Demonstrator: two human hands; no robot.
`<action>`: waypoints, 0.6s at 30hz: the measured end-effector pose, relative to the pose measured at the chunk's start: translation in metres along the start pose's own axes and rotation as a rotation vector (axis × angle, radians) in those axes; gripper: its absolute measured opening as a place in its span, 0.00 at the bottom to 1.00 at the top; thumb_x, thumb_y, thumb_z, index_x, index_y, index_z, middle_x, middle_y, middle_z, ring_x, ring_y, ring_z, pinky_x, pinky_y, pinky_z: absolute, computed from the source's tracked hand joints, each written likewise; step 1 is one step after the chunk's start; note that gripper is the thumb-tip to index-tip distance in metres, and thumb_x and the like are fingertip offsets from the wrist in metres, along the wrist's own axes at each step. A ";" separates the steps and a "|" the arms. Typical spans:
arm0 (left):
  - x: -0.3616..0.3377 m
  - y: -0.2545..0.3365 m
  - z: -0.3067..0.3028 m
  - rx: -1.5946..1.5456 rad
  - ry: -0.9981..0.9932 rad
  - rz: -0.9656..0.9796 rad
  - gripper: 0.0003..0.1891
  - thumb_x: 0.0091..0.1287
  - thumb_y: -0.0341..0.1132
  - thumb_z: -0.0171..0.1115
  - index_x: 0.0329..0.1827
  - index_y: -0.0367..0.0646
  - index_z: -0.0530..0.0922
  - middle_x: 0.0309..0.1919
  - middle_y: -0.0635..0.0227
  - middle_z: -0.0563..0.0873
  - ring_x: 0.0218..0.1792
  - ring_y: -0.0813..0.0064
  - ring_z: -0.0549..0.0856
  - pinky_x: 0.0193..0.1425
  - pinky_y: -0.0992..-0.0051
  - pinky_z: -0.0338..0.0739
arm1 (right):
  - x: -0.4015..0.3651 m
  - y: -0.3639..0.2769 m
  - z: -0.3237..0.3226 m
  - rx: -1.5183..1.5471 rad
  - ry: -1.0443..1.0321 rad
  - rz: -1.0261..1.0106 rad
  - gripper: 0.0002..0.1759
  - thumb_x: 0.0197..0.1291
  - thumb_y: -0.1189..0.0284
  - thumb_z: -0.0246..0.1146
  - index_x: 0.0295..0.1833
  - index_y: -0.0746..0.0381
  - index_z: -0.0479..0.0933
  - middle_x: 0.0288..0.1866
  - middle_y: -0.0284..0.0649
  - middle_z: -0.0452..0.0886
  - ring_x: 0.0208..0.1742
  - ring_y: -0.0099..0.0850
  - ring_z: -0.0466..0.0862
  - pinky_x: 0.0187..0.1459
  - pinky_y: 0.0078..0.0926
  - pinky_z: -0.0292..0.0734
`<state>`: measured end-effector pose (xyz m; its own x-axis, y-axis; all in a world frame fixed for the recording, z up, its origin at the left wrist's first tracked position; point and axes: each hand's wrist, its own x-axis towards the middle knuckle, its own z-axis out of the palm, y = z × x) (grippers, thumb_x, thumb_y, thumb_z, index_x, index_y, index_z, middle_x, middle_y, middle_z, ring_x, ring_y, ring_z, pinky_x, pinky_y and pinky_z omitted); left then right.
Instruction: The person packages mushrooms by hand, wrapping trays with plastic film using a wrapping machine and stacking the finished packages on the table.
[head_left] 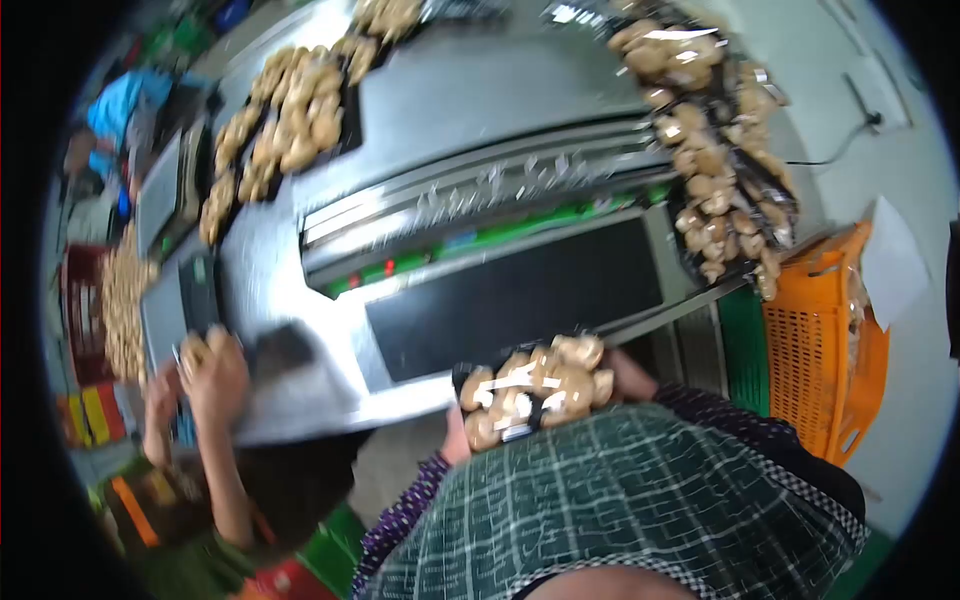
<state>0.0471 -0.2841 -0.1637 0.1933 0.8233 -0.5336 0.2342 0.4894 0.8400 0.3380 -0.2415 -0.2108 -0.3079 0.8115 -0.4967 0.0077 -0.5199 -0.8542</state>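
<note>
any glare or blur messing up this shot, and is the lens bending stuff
Head view: strong white glare on the left part of the steel table; small bright reflections on the wrapped mushroom tray; co-worker's hands look soft, motion or focus unclear; wide-lens curvature, with black corners; black panel looks dark and free of strong glare.

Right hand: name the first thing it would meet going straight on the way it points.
The right hand would meet the wrapped mushroom pack first, right at its fingers. Beyond, the line seems to run toward the black panel; depth is unclear.
</note>
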 end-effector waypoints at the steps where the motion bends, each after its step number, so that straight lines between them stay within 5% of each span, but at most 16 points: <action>1: 0.013 0.013 0.010 0.001 -0.047 0.119 0.12 0.59 0.35 0.60 0.39 0.34 0.78 0.31 0.55 0.82 0.32 0.66 0.82 0.37 0.70 0.75 | 0.013 0.041 0.015 0.121 -0.021 -0.017 0.18 0.61 0.70 0.59 0.56 0.65 0.71 0.54 0.41 0.75 0.55 0.26 0.76 0.56 0.28 0.72; 3: 0.033 0.063 0.025 0.029 -0.128 0.386 0.14 0.57 0.35 0.63 0.42 0.36 0.77 0.35 0.54 0.81 0.35 0.63 0.82 0.39 0.69 0.76 | -0.003 -0.057 0.017 0.116 -0.336 0.364 0.18 0.62 0.69 0.58 0.55 0.65 0.71 0.53 0.41 0.76 0.54 0.26 0.76 0.56 0.28 0.72; 4: 0.038 0.089 0.028 0.041 -0.156 0.540 0.15 0.56 0.35 0.64 0.43 0.37 0.77 0.36 0.54 0.81 0.36 0.62 0.82 0.40 0.68 0.76 | -0.008 -0.084 0.016 0.086 -0.473 0.385 0.17 0.62 0.69 0.58 0.55 0.65 0.71 0.53 0.41 0.76 0.54 0.27 0.76 0.55 0.28 0.72; 6: 0.047 0.147 0.030 0.109 -0.199 0.853 0.18 0.54 0.35 0.66 0.46 0.38 0.76 0.40 0.53 0.81 0.39 0.59 0.82 0.42 0.67 0.76 | -0.014 -0.119 0.024 0.026 -0.707 0.272 0.17 0.63 0.68 0.57 0.54 0.65 0.72 0.51 0.42 0.76 0.53 0.27 0.77 0.55 0.27 0.73; 7: 0.034 0.176 0.058 0.078 0.198 0.872 0.17 0.52 0.34 0.67 0.44 0.41 0.78 0.42 0.55 0.81 0.43 0.59 0.81 0.46 0.65 0.75 | -0.016 -0.137 0.031 -0.001 -0.799 0.186 0.17 0.63 0.68 0.57 0.54 0.65 0.72 0.51 0.42 0.77 0.52 0.27 0.77 0.54 0.27 0.73; 9: 0.041 0.224 0.032 0.350 -0.220 1.256 0.17 0.61 0.38 0.61 0.49 0.37 0.78 0.47 0.53 0.81 0.47 0.59 0.81 0.51 0.65 0.73 | -0.012 -0.154 0.052 -0.052 -0.906 -0.006 0.16 0.64 0.67 0.56 0.53 0.66 0.72 0.50 0.42 0.77 0.52 0.28 0.78 0.54 0.27 0.73; 11: 0.040 0.233 0.027 0.270 -0.786 1.016 0.19 0.68 0.42 0.52 0.52 0.36 0.78 0.53 0.48 0.78 0.56 0.50 0.76 0.57 0.62 0.70 | -0.012 -0.168 0.058 -0.075 -0.912 -0.126 0.16 0.64 0.67 0.56 0.52 0.66 0.73 0.48 0.42 0.77 0.51 0.29 0.78 0.53 0.26 0.73; 12: 0.044 0.231 0.017 -0.022 -1.038 0.803 0.24 0.72 0.45 0.42 0.56 0.34 0.75 0.61 0.45 0.72 0.64 0.49 0.69 0.65 0.59 0.63 | -0.016 -0.174 0.052 -0.080 -0.883 -0.162 0.16 0.65 0.66 0.56 0.51 0.66 0.73 0.48 0.42 0.78 0.50 0.29 0.79 0.53 0.26 0.74; 13: 0.039 0.230 0.003 -0.094 -1.081 0.566 0.34 0.68 0.60 0.43 0.62 0.37 0.72 0.64 0.47 0.69 0.67 0.53 0.65 0.68 0.55 0.54 | -0.018 -0.178 0.044 -0.083 -0.833 -0.193 0.16 0.65 0.66 0.55 0.51 0.66 0.73 0.47 0.42 0.78 0.50 0.29 0.79 0.53 0.26 0.74; 17: -0.005 0.246 -0.015 -0.038 -0.985 0.217 0.37 0.70 0.54 0.40 0.67 0.25 0.58 0.63 0.49 0.70 0.65 0.61 0.69 0.68 0.70 0.58 | -0.049 -0.193 -0.003 0.280 -0.390 -0.311 0.17 0.65 0.65 0.56 0.51 0.67 0.74 0.48 0.42 0.78 0.52 0.29 0.77 0.56 0.26 0.71; 18: -0.008 0.285 -0.006 -0.298 -1.094 -0.021 0.36 0.61 0.51 0.60 0.64 0.32 0.63 0.53 0.57 0.74 0.49 0.66 0.75 0.58 0.69 0.67 | -0.060 -0.196 -0.014 0.422 -0.266 -0.380 0.18 0.65 0.65 0.56 0.52 0.67 0.74 0.49 0.42 0.77 0.54 0.29 0.76 0.58 0.26 0.69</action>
<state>0.1068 -0.1495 0.0809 0.9553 0.1924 -0.2244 0.0393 0.6699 0.7414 0.3686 -0.1847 -0.0160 -0.4418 0.8945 -0.0690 -0.5084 -0.3130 -0.8022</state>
